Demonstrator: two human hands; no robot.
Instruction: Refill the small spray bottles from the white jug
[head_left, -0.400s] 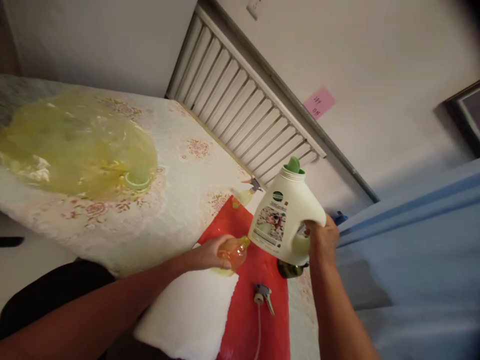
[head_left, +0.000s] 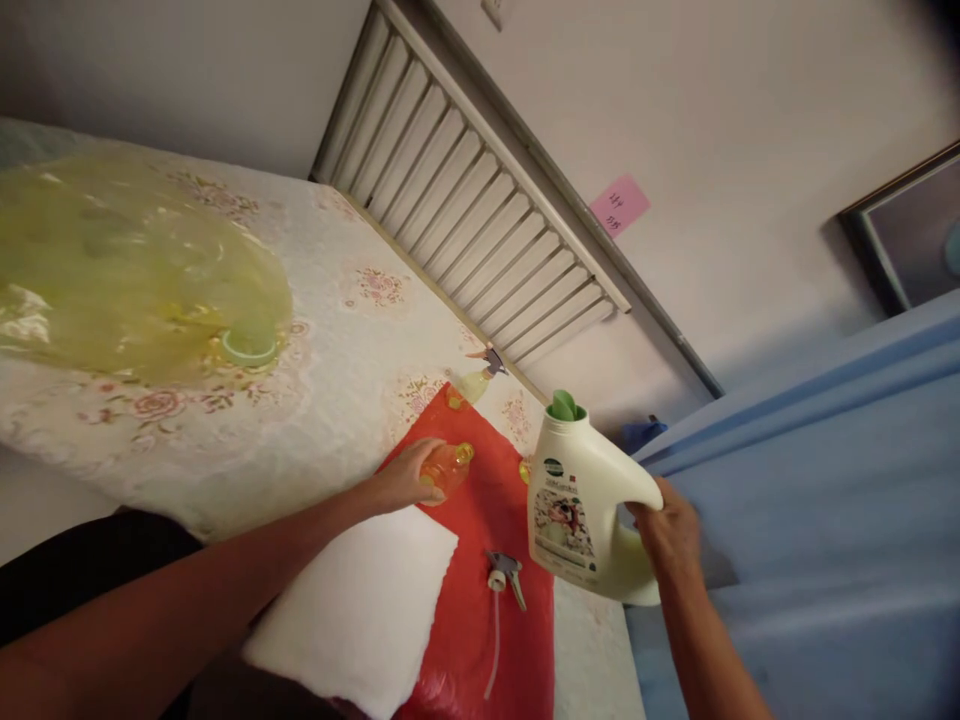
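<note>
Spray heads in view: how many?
2: a loose spray head lies on the red sheet; a second spray head tops the small bottle near the radiator. The jug in the right hand or the yellow bag could hide more.

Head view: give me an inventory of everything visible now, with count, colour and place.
Jug: one, cream and green, in right hand
Small bottle: one, orange-tinted, in left hand
Red sheet: one, red, on tablecloth
Spray head: one, grey-white, on red sheet
Cloth or paper: one, white, overlapping red sheet
Spray bottle: one, pale yellowish, red sheet's far corner
Bag: one, yellow, left
Ring: one, pale green, at bag
Tablecloth: one, pale floral, underneath
Radiator: one, whitish, along wall
Note: one, pink, on wall
Frame: one, dark, right
Curtain-like fabric: one, blue, right
Blue item: one, blue, behind jug, unclear
Hands: two, bare, centre and right
</note>
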